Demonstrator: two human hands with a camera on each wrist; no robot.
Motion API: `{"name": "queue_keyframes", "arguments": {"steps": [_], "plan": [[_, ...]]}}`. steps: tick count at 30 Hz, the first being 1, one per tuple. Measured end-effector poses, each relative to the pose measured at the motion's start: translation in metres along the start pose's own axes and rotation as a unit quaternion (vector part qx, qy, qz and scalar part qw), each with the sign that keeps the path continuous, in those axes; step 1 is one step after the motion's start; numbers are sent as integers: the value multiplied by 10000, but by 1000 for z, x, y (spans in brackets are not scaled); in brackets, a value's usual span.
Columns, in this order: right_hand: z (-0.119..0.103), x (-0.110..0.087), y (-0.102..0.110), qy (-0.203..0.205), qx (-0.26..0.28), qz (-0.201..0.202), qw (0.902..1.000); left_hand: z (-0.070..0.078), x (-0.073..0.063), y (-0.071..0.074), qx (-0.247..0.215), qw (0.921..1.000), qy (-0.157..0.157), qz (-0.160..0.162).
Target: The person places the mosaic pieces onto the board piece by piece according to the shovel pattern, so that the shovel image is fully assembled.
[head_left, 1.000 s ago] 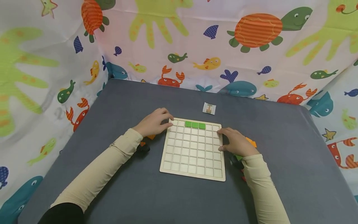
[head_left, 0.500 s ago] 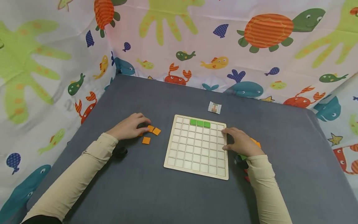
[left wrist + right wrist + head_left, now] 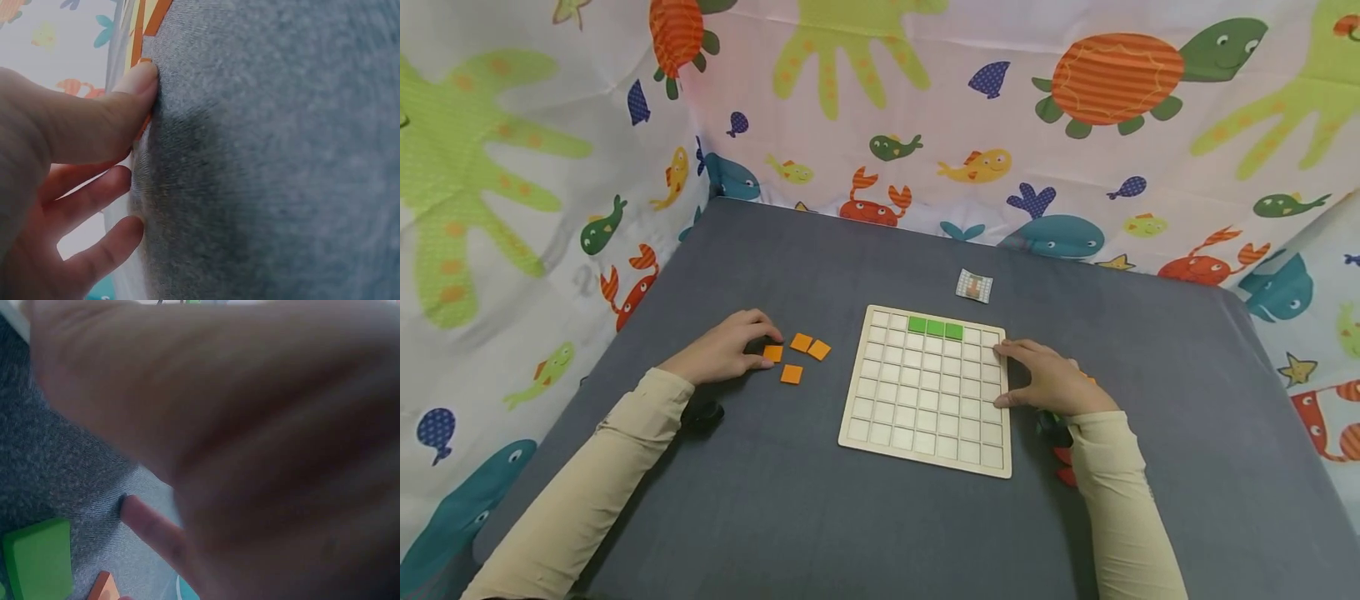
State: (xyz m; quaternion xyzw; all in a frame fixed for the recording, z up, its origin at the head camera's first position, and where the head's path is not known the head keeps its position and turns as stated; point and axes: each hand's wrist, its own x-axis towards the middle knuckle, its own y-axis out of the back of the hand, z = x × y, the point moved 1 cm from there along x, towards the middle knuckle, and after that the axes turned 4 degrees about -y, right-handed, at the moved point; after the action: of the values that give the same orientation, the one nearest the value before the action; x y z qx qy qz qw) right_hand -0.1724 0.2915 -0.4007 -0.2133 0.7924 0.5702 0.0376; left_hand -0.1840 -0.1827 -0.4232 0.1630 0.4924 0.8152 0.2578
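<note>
My left hand (image 3: 724, 346) is at the left of the table, its thumb and index finger at opposite edges of an orange square tile (image 3: 772, 353). In the left wrist view the thumb (image 3: 134, 84) is pressed to the tile's edge, down at the cloth. Several more orange tiles (image 3: 791, 374) lie just right of it. A pale wooden grid board (image 3: 917, 392) sits in the middle, with three green tiles (image 3: 935, 327) in its top row. My right hand (image 3: 1048, 379) touches the board's right edge, thumb and index finger spread apart along it.
A small printed card (image 3: 974, 286) lies beyond the board. Red pieces (image 3: 1066, 477) show beside the right forearm, and a green block (image 3: 40, 559) lies under the right hand. A patterned curtain (image 3: 850, 83) borders the grey table (image 3: 760, 517) behind and at both sides.
My left hand has left the board's top left corner and moved left to the orange tiles, uncovering several. My right hand stays at the board's right edge.
</note>
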Motion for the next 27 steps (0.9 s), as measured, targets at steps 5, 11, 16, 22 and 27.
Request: {"name": "queue_keyframes", "arguments": {"steps": [5,11,16,22,27], "plan": [[1,0,2,52,-47,45,10000,1,0,0,4,9999,31,102],[1,1,1,68,-38,57,10000,2,5,2,-89,9995,268,148],[0,1,0,66,-64,85,9999,4,12,2,-167,9988,401,241],[1,1,0,41,-32,106,9999,14,25,2,-164,9987,455,176],[1,1,-2,39,33,100,9999,24,40,3,-203,9987,417,208]]}}
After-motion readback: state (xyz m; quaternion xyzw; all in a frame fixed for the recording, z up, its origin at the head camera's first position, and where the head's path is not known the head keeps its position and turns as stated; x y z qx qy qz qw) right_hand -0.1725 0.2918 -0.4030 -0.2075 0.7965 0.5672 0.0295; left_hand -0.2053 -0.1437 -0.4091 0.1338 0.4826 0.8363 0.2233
